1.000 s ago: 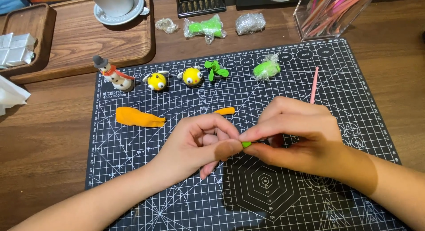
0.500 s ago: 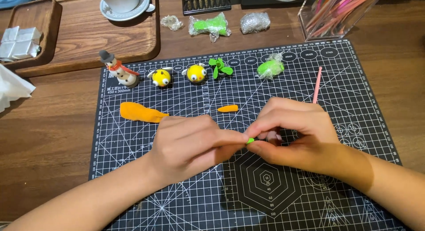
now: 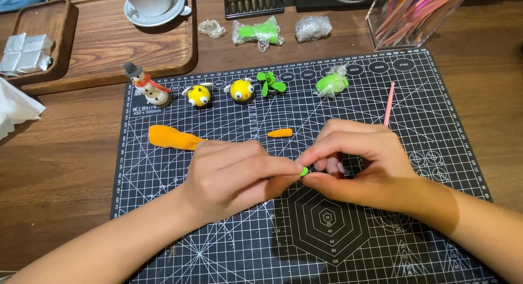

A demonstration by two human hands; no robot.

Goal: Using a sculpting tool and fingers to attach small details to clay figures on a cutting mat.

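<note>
Left hand [image 3: 234, 175] and right hand [image 3: 359, 164] meet over the cutting mat [image 3: 436, 218], fingertips of both pinching one tiny green clay bit [image 3: 304, 171]. Orange clay lump [image 3: 171, 137] lies just beside the left hand.

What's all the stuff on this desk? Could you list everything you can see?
small green clay bit: 1, green, pinched between both hands' fingertips
black gridded cutting mat: 1, black, desk centre
orange clay slab: 1, orange, mat left
small orange clay cone: 1, orange, mat middle
clay snowman figure: 1, white, mat's top left
yellow clay bees: 2, yellow, mat top
green clay sprout: 1, mat top
pink sculpting stick: 1, mat right
wooden tray: 1, brown, behind mat
left hand; right hand: touching the clay bit
</note>
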